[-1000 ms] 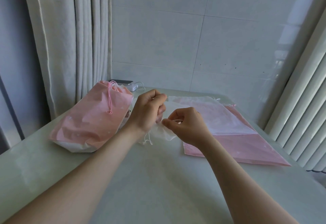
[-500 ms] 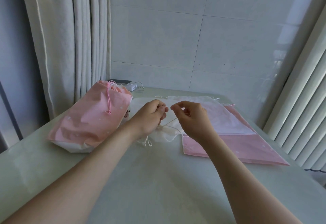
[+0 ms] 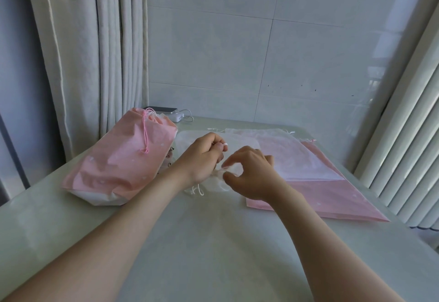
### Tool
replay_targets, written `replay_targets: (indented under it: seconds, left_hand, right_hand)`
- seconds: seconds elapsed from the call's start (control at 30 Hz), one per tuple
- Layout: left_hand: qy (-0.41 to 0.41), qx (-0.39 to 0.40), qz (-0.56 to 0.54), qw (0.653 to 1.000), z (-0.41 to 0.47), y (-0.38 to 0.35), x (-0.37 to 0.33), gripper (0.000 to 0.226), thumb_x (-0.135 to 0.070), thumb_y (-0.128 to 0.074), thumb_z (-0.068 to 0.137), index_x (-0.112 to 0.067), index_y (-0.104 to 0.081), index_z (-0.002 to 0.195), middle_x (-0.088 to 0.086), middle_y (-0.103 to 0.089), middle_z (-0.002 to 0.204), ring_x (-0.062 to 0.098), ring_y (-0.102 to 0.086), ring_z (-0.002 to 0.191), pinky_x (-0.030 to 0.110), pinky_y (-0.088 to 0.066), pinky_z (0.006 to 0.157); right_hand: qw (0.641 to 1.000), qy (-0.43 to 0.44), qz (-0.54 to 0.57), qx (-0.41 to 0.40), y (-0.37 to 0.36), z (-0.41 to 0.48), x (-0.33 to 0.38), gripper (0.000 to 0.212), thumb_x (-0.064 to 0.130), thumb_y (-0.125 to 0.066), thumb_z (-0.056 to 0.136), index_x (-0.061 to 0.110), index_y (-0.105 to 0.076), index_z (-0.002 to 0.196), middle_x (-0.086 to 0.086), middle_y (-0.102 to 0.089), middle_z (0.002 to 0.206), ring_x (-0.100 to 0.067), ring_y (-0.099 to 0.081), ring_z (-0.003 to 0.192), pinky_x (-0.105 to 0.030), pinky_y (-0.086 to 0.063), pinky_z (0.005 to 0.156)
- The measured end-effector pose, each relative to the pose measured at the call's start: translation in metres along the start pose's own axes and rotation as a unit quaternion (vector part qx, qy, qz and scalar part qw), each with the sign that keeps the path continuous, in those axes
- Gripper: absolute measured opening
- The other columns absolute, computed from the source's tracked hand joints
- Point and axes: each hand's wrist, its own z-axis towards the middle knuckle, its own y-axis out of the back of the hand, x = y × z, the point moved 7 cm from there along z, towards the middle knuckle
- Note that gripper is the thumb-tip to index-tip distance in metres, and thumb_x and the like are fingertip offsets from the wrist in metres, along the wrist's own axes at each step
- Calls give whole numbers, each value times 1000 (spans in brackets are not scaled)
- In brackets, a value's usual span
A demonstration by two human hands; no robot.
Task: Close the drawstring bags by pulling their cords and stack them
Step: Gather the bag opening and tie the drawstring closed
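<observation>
Now right hand (image 3: 251, 175) back at gathered mouth of white drawstring bag (image 3: 215, 184) after cord (image 3: 199, 189) pull; left hand (image 3: 204, 159) grips bag, right grip state indeterminate. Mouth nearly cinched; stacking pending.

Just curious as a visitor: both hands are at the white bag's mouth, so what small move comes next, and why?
Probably draw the cord outward with the left hand while the right hand steadies the white bag; its mouth looks gathered, not yet tight.
</observation>
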Motion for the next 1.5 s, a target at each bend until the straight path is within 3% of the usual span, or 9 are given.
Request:
replay_targets:
  seconds: [0.13, 0.27, 0.4, 0.57, 0.67, 0.9, 1.23, 1.43, 1.5]
  left_hand:
    - [13, -6, 3, 1000, 2, 2, 2, 20, -23, -44, 110, -13, -59, 104, -12, -52, 64, 1, -43, 50, 28, -35, 59]
    - [28, -5, -13, 1000, 3, 5, 4, 19, -23, -44, 110, -10, -58, 106, -8, -51, 66, 2, -40, 46, 27, -33, 56]
    - [39, 9, -37, 999, -1, 3, 2, 19, -21, -43, 111, -10, -56, 104, -3, -50, 69, 4, -38, 44, 24, -33, 52]
    - [48, 25, -54, 997, -3, -2, -2, 19, -18, -42, 111, -8, -58, 107, 1, -53, 73, 9, -40, 51, 22, -33, 52]
    - [40, 39, -52, 997, -7, -3, -4, 21, -17, -41, 111, -4, -57, 110, 4, -52, 75, 11, -40, 55, 22, -33, 53]
    - [41, 49, -51, 997, -7, -6, -2, 16, -15, -44, 111, -2, -54, 113, 4, -57, 74, 8, -44, 53, 22, -36, 55]
    - [-10, 42, -18, 999, -7, 7, -4, 11, -6, -68, 100, -1, -76, 103, 16, -77, 84, 24, -75, 71, 28, -59, 65]
    - [-5, 9, 31, 999, -6, 10, -4, 11, -11, -71, 97, -6, -78, 91, 9, -77, 75, 23, -75, 67, 32, -61, 66]
    - [7, -9, 60, 998, -6, 11, -1, 14, -13, -70, 97, -8, -78, 87, 5, -76, 72, 19, -73, 63, 29, -58, 63]
  right_hand:
    - [999, 31, 31, -13, 1, 2, -2, 15, 42, -69, 91, 31, -79, 89, 18, -75, 94, -11, -68, 101, -40, -48, 97]
    - [990, -3, 141, 6, 1, 6, -12, 20, 36, -67, 97, 20, -77, 90, 10, -78, 88, -9, -71, 91, -35, -56, 88]
    - [959, -59, 276, -7, 4, 7, -17, 21, 28, -56, 104, 16, -69, 92, 6, -68, 79, -15, -59, 72, -34, -49, 71]
    - [944, -45, 319, -72, 18, 5, -7, 18, 24, -57, 102, 19, -74, 104, 5, -44, 57, -11, -36, 52, -23, -31, 51]
    - [936, -22, 343, -81, 24, 3, -2, 15, 25, -66, 99, 21, -78, 106, 10, -32, 51, -9, -28, 49, -18, -26, 48]
    - [933, -61, 336, -114, 27, 2, -6, 16, 21, -76, 92, 11, -74, 80, 11, -39, 43, -7, -29, 41, -17, -26, 44]
    - [951, -82, 265, -137, 30, 2, -14, 14, 18, -61, 98, 12, -67, 86, 5, -51, 59, -8, -42, 54, -27, -34, 57]
    - [960, -76, 229, -143, 31, 3, -13, 11, 12, -60, 93, 17, -69, 89, 5, -48, 52, -8, -40, 47, -21, -35, 51]
    - [944, -97, 289, -129, 31, 1, -18, 20, 5, -57, 90, 18, -70, 97, 1, -46, 54, -9, -37, 47, -23, -34, 50]
